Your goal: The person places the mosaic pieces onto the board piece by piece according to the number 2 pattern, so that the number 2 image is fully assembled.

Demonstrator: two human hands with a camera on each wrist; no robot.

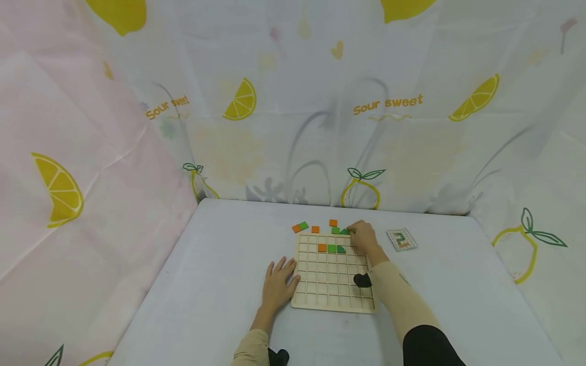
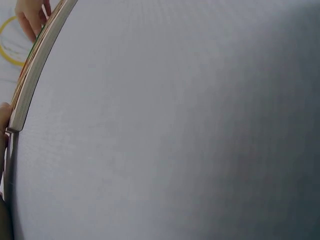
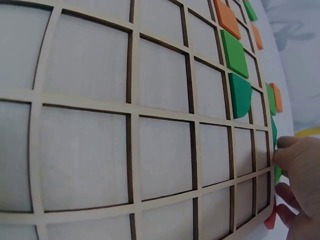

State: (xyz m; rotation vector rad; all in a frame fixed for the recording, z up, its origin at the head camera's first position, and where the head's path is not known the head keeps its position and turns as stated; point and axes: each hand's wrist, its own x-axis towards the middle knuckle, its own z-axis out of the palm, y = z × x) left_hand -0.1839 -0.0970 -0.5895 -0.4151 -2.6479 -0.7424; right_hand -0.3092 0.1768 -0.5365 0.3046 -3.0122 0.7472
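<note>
A wooden grid board (image 1: pixel 320 284) lies on the white table. In its upper part sit an orange square tile (image 1: pixel 322 248), a light green square tile (image 1: pixel 331 248) and a dark green tile with a rounded side (image 3: pixel 240 95). My left hand (image 1: pixel 277 285) rests at the board's left edge, fingers spread, thumb along the rim. Beyond the far right corner, my right hand (image 1: pixel 363 236) reaches down with bent fingers among loose pieces. Its fingertips are beside a dark green piece (image 1: pixel 344 232) and a green piece (image 3: pixel 277 173); I cannot tell whether they pinch one.
Loose orange (image 1: pixel 333 222) and green (image 1: pixel 304 225) tiles lie behind the board's far edge. A red piece (image 3: pixel 270 220) shows under my right hand. A patterned card (image 1: pixel 402 239) lies to the right. Lemon-print cloth (image 1: pixel 293 101) hangs behind the table.
</note>
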